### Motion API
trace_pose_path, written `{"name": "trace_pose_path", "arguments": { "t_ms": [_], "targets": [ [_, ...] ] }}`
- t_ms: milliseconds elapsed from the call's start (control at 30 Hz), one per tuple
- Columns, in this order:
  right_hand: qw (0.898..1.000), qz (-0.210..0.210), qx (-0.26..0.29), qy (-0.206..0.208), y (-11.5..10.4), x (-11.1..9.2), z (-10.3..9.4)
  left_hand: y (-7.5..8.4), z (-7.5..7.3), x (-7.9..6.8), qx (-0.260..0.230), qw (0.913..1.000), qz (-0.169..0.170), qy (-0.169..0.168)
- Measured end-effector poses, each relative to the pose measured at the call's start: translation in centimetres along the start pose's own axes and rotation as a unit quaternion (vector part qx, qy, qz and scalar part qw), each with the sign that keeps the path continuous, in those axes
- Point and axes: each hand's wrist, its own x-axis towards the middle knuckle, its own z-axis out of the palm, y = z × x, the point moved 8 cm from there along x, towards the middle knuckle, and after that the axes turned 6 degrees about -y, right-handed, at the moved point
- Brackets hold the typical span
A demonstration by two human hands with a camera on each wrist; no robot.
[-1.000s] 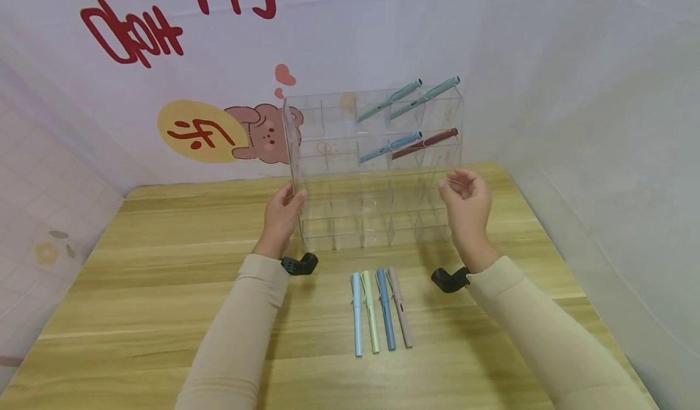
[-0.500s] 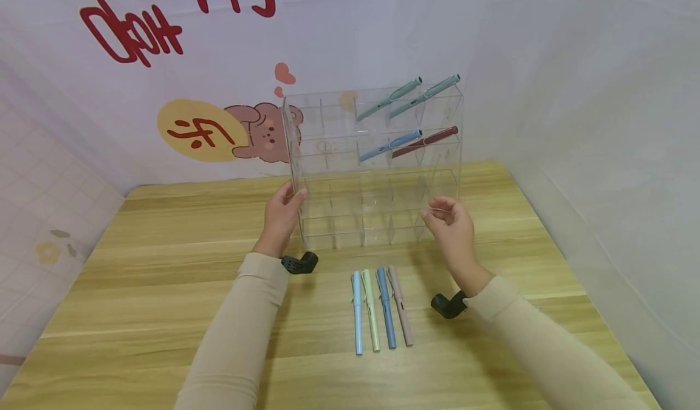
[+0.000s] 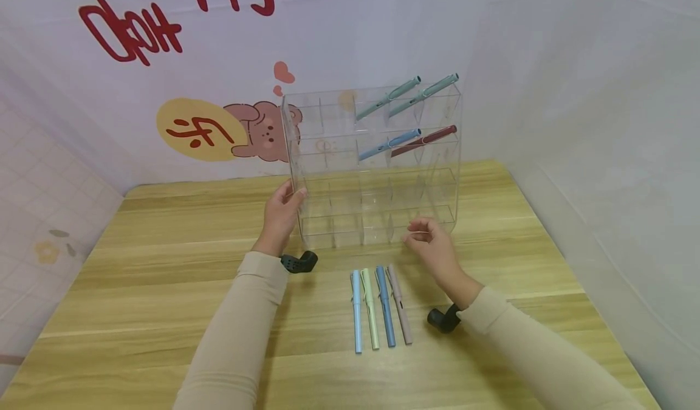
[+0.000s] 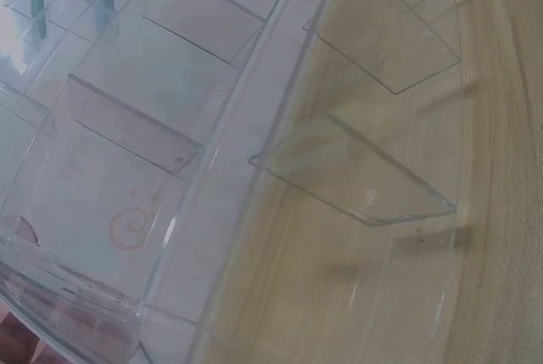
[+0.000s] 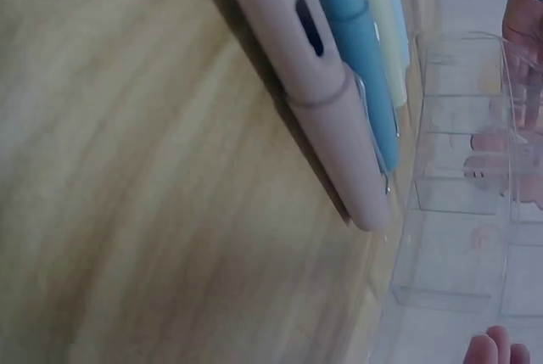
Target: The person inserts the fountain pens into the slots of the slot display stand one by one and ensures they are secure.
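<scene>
The left hand (image 3: 280, 218) grips a clear rack (image 3: 377, 198) at left, apparently steadying it, while the right hand (image 3: 436, 252), loosely curled and empty, hovers near its lower right; four pens (image 3: 385, 307) lie in a near row, likely for easy reach.

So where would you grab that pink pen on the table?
Probably pinch the pink pen mid-barrel, from above and its right. It is slim and lies flat at the row's right end, with bare table on that side; a blue pen lies close on its left.
</scene>
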Motion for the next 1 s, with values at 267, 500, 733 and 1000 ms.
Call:
{"name": "trace_pose_path", "arguments": {
  "t_ms": [267, 500, 733, 1000],
  "targets": [
    [0.999, 0.024, -0.035, -0.031, 0.9, -0.2, 1.3, 0.2, 0.0, 0.0, -0.002, 1.0, 0.001, -0.004],
    [0.995, 0.06, -0.043, -0.072, 1.8, -0.7, 2.4, 0.1, 0.0, -0.1, -0.002, 1.0, 0.004, -0.003],
    [0.988, 0.074, -0.096, -0.093, 2.4, -1.0, 3.3, 0.1, 0.0, 0.0, -0.001, 1.0, 0.002, -0.001],
    [0.978, 0.063, -0.173, -0.102, 2.1, -1.4, 3.8, 0.1, -0.1, 0.0, 0.001, 1.0, -0.001, -0.001]
  ]
}}
